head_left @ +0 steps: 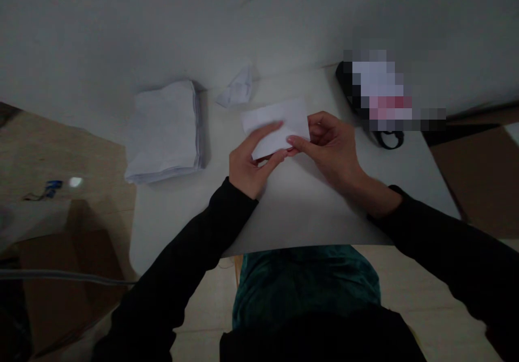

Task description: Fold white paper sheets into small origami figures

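Note:
A folded white sheet of paper (270,126) is held between both hands above the middle of the table. My left hand (255,159) grips its lower left side, with a finger lying across the face and the thumb along the lower edge. At the lower right corner, my right hand (334,148) pinches the sheet, thumb on top and other fingers partly hidden behind it. Just beyond the sheet lies a small folded white paper piece (237,89). To the left sits a stack of white sheets (166,129), its edges uneven.
At the back right of the white table (308,210) lies a black object with a strap loop (391,139), partly blurred out. A wall stands behind the table. Cardboard boxes (73,286) are on the floor at left, another (478,172) at right.

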`<action>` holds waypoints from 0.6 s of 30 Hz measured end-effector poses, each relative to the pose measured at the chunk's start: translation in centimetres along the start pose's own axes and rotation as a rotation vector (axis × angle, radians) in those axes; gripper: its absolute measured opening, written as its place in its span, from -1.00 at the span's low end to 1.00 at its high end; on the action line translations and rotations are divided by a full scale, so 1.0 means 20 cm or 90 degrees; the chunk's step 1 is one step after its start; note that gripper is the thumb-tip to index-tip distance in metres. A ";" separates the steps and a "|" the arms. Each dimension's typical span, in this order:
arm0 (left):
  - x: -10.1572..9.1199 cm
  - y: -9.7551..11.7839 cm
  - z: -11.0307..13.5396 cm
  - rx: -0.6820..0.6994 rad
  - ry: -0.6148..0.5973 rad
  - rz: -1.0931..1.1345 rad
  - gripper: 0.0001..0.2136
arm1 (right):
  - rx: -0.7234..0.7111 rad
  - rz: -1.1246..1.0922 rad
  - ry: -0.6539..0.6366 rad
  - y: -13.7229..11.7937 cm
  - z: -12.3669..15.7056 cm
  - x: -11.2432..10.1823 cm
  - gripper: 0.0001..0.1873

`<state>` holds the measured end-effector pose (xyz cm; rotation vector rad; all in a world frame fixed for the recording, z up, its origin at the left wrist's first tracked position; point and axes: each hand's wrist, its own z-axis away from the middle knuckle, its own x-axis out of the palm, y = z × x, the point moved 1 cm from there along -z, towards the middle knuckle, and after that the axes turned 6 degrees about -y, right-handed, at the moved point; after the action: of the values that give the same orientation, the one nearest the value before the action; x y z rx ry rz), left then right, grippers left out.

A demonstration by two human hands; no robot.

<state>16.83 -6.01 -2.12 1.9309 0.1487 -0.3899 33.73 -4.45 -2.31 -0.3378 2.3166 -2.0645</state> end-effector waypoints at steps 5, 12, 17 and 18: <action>-0.01 0.02 -0.01 0.001 -0.001 -0.059 -0.87 | 0.007 -0.006 -0.010 -0.01 0.03 0.03 -0.62; -0.02 0.02 -0.03 -0.131 -0.066 0.106 -0.71 | 0.029 -0.021 0.009 0.00 0.00 0.00 -0.48; -0.05 0.01 -0.04 -0.233 -0.182 0.204 -0.64 | 0.042 -0.020 0.016 0.01 -0.01 -0.03 -0.46; -0.06 0.00 -0.04 -0.239 -0.200 0.214 -0.63 | 0.044 -0.018 0.015 0.01 -0.01 -0.04 -0.45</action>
<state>15.84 -5.17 -1.32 1.4689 -0.2877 -0.4012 34.38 -4.16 -2.48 -0.3478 2.2598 -2.1675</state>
